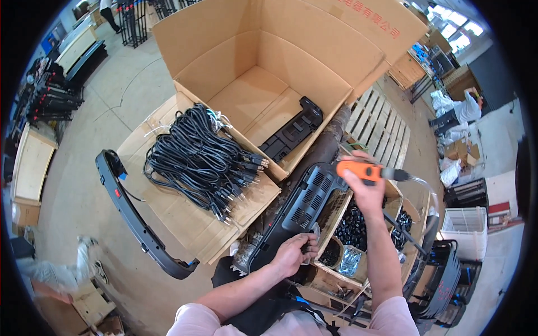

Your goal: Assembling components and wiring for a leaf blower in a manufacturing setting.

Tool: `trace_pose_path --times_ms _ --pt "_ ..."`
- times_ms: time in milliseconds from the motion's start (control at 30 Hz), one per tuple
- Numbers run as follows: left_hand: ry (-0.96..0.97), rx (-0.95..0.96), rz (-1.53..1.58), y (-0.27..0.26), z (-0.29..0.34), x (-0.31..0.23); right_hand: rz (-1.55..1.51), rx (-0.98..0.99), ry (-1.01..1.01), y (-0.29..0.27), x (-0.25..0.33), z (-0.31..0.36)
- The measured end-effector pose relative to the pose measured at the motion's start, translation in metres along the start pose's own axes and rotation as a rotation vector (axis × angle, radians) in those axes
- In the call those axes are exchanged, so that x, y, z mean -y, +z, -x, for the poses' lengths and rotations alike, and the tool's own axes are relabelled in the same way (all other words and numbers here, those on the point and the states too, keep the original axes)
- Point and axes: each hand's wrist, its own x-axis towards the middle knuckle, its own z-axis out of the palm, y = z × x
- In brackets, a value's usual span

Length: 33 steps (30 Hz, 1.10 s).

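My right hand [367,195] is closed round an orange power screwdriver [358,169], slightly blurred, with a clear hose running off its right end. Its thin bit points left, over the upper end of a long black plastic housing [276,231] with slotted vents. This housing lies slantwise in front of me. Beside its lower right edge, my left hand [290,256] is curled, palm partly up. Small dark pieces show at its fingers, too small to name. Right of the housing, divided cardboard bins hold small black parts [352,227] and a silvery bag [349,261].
An open carton [224,92] stands ahead with another black housing [294,131] inside. Bundled black power cords [196,157] lie on its flap. A curved black frame part [131,218] leans at left. A wooden pallet [378,126] is behind; other people are farther off.
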Motion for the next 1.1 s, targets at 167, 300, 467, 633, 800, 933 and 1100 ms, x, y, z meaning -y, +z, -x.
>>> trace_pose_path --times_ms 167,300,467,633,800,933,1100 --pt "-0.002 -0.026 0.007 -0.01 0.025 -0.013 -0.181 -0.291 0.007 -0.058 0.025 0.06" --pt "-0.025 -0.007 -0.041 -0.013 0.039 -0.015 -0.263 -0.503 0.17 -0.084 0.02 0.145" --pt "-0.118 0.021 -0.121 -0.019 0.046 -0.009 -0.355 -0.759 0.349 -0.101 0.006 0.271" --pt "-0.204 0.053 -0.275 -0.022 0.045 -0.006 -0.436 -0.968 0.313 -0.098 -0.002 0.365" --pt "-0.26 0.114 -0.455 -0.011 0.041 0.0 -0.409 -1.125 0.252 -0.087 0.024 0.421" --pt "-0.35 0.119 -0.685 -0.001 0.03 0.023 -0.356 -1.177 0.199 -0.081 0.036 0.444" --pt "-0.524 0.052 -1.018 -0.015 -0.002 0.07 -0.425 -1.157 0.158 -0.095 0.031 0.449"
